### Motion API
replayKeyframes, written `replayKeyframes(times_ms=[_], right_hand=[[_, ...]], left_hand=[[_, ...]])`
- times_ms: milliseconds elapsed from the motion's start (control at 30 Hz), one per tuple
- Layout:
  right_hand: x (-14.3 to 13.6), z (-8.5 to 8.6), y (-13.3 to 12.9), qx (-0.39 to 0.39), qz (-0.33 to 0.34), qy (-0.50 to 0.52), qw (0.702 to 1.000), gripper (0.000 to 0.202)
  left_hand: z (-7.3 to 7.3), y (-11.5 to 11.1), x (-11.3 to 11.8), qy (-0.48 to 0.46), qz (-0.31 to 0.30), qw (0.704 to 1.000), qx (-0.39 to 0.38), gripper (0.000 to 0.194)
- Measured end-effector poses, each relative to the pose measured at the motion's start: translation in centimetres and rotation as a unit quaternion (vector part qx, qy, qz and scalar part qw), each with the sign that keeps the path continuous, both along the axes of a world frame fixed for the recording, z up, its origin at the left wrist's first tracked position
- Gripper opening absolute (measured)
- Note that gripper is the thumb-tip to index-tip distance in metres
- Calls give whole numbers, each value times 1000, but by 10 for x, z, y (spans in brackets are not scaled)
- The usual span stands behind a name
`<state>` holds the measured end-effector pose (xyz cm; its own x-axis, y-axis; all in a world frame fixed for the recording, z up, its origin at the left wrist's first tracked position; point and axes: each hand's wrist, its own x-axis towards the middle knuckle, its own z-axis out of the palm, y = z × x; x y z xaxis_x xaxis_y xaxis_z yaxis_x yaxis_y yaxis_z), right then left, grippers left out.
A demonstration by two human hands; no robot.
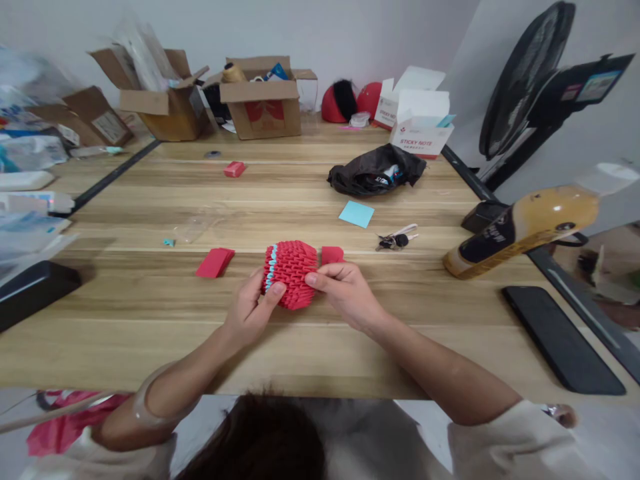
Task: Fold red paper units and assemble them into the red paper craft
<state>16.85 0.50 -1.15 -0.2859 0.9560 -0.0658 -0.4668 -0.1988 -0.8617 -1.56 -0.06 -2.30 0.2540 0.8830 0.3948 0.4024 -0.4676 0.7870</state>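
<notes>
A rounded red 3D origami model (295, 273), built from rows of small folded paper pieces with a light-blue band on its left side, is held above the table. My left hand (253, 303) grips it at the left, thumb across the front and fingers hidden behind. At its right edge, my right hand (345, 290) pinches the pointed paper tips between thumb and forefinger; a separate small piece there cannot be made out. Just beyond the right hand lies some red paper (332, 254), partly covered. A small stack of red paper slips (215, 263) rests left of the model.
Blue sticky notes (357, 213), keys (397, 239) and a black bag (377, 170) lie beyond the hands. At right are a phone (564, 340), a tilted yellow bottle (525, 227) and a fan (525, 80). Cardboard boxes (263, 100) stand along the back.
</notes>
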Motion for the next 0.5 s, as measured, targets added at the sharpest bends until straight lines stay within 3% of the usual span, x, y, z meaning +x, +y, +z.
replayKeyframes(times_ms=[133,267,500], right_hand=[[2,2,2,11,12,-5,1000,13],[4,6,4,-15,24,55,998,16],[4,-1,3,13,26,0,1000,11]], left_hand=[[2,1,1,-10,-23,1000,17,30],[8,3,1,15,-55,997,48,26],[2,3,0,-20,-22,999,-27,34]])
